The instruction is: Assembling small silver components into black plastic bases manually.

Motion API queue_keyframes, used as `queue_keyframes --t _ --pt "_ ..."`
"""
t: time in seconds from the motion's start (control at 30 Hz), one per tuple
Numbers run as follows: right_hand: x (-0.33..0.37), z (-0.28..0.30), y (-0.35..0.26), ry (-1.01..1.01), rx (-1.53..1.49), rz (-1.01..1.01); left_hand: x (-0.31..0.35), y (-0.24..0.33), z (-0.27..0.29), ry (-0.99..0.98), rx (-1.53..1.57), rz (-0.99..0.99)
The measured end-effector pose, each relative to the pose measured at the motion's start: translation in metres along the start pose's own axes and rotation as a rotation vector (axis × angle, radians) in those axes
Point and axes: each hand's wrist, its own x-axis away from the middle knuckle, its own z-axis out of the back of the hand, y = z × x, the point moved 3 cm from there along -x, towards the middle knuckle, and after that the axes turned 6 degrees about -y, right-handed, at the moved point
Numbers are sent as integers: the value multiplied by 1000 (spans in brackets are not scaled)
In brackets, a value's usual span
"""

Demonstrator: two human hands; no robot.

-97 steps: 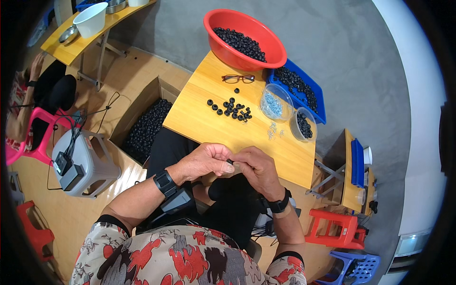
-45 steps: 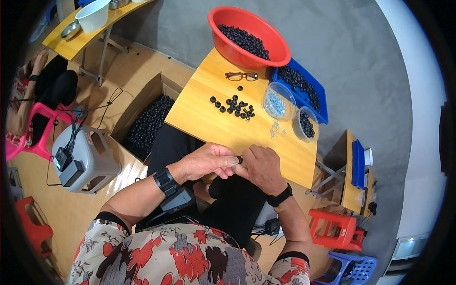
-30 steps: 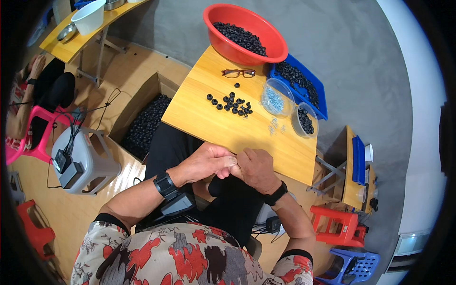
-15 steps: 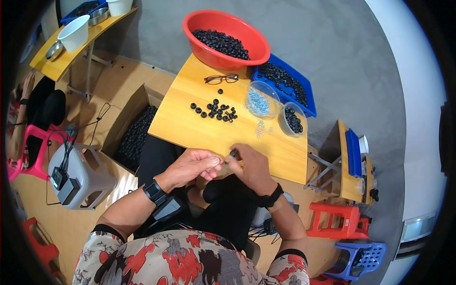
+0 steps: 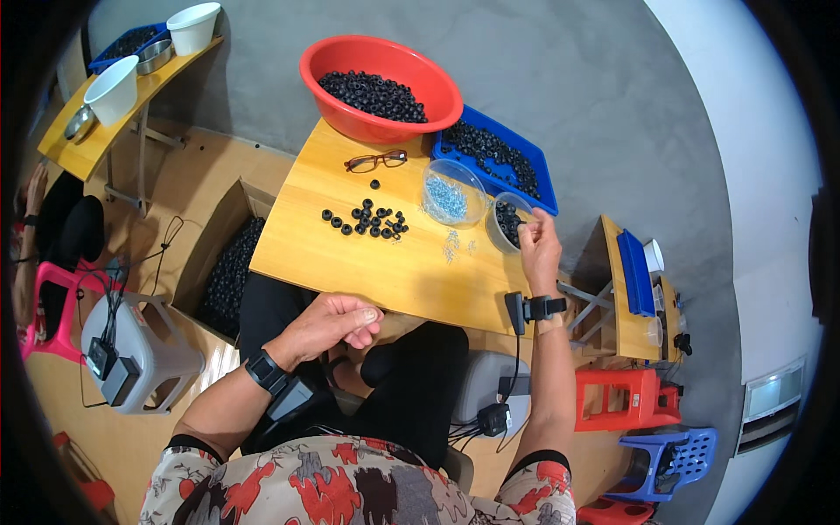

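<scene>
My left hand (image 5: pixel 331 325) hovers by the near edge of the yellow table (image 5: pixel 385 271), thumb and fingers pinched together; whatever they hold, if anything, is too small to make out. At the table's right side, my right hand (image 5: pixel 541 249) reaches to the clear plastic cup (image 5: pixel 500 236) of black round pieces, fingers bent at its rim. Its fingertips are partly hidden and any held piece cannot be made out. Loose black ring-shaped pieces (image 5: pixel 374 229) lie grouped mid-table. Beside them are small silvery bits (image 5: pixel 451 247) and a clear tub (image 5: pixel 446 199) of small bluish-silver parts.
At the table's far side stand a red basin (image 5: pixel 381 125) and a blue tray (image 5: pixel 542 188), both holding black pieces. Eyeglasses (image 5: pixel 376 161) lie nearby. A cardboard box (image 5: pixel 199 262) of black pieces stands left of the table. A person's hand (image 5: pixel 37 188) shows far left.
My right hand has moved from beside my left hand out to the clear cup. My left hand has dropped slightly left and stays pinched. The view has shifted a little.
</scene>
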Motion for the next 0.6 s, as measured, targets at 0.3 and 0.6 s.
queue_keyframes --t 0.3,0.6 --pt "44 -49 -32 -307 -43 170 -1 -2 1 -18 -9 29" --pt "44 -58 -85 -370 -257 195 -2 -3 -8 -41 -60 11"
